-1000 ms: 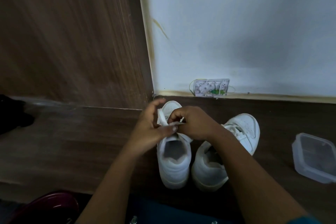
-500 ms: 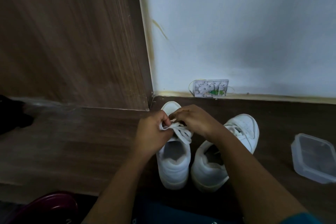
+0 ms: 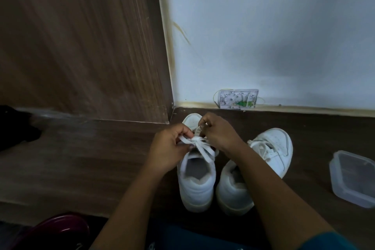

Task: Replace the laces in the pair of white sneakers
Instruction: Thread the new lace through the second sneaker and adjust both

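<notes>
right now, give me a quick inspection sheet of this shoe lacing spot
surface: dark wood-look floor; both shoes stand on it.
job's things: white sneaker under the hands, its lace trailing over the opening; second sneaker beside it, toe angled away, laces threaded.
clutter: clear plastic container at the right; dark red object at the bottom left; black item at the left edge, too dark to identify.
grippers: left hand and right hand each pinch the lace.
cables: thin wire loops out of an open wall box.
surroundings: wood panel meets a white wall in a corner.
</notes>
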Tool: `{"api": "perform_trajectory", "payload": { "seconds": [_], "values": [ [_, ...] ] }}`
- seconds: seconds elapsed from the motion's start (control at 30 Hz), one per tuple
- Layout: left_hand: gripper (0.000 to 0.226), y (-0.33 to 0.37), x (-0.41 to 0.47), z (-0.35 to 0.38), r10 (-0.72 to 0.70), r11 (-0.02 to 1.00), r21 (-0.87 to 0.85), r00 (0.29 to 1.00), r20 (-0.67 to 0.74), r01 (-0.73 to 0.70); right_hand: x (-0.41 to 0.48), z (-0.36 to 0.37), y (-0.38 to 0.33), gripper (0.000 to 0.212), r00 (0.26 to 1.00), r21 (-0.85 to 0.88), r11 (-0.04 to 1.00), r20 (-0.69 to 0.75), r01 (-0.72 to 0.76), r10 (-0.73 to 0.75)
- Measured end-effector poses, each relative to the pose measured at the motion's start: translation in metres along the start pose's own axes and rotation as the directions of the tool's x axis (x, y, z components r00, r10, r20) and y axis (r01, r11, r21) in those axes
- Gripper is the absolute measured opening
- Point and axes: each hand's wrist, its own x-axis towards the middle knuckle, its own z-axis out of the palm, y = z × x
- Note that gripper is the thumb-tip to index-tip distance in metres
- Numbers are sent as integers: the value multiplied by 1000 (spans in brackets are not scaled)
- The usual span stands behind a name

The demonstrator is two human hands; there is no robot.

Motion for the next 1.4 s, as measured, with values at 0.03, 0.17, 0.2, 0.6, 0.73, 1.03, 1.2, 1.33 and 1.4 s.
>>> {"api": "perform_trajectory", "payload": {
  "seconds": [0.03,0.17,0.2,0.6,0.73,1.03,1.2,1.33,1.4],
  "values": [
    [37,0,0,0,-9,1000,-27,1000,-3,9,1,2,1,26,1000,12,1000,-30,-8,8],
    [47,-1,2,-2,-31,999,-45,997,-66,28,0,5,3,24,995,35,998,-81,-48,51],
    [49,-1,3,-3,-51,997,-55,995,-83,47,0,5,3,24,993,42,997,-98,-60,64],
    [43,-4,0,-11,58,993,111,994,-91,-47,-20,-30,-15,18,932,212,943,310,-258,185],
    [40,-8,0,-10,68,982,177,996,-55,-57,-26,-37,-10,23,881,180,948,446,-262,159],
    [29,-6,-3,-21,18,956,290,994,103,-48,-24,-38,-6,17,907,48,993,414,-108,79],
    [43,-11,-2,-21,-51,970,241,997,63,34,-22,-36,-5,16,924,20,996,376,-91,77],
    [20,-8,-1,-19,-53,980,194,996,76,37,-24,-34,-6,14,915,49,994,397,-100,72],
    [23,-7,-1,-17,-61,990,129,996,71,51,-24,-33,-5,18,919,59,996,393,-66,38]
  ]
}}
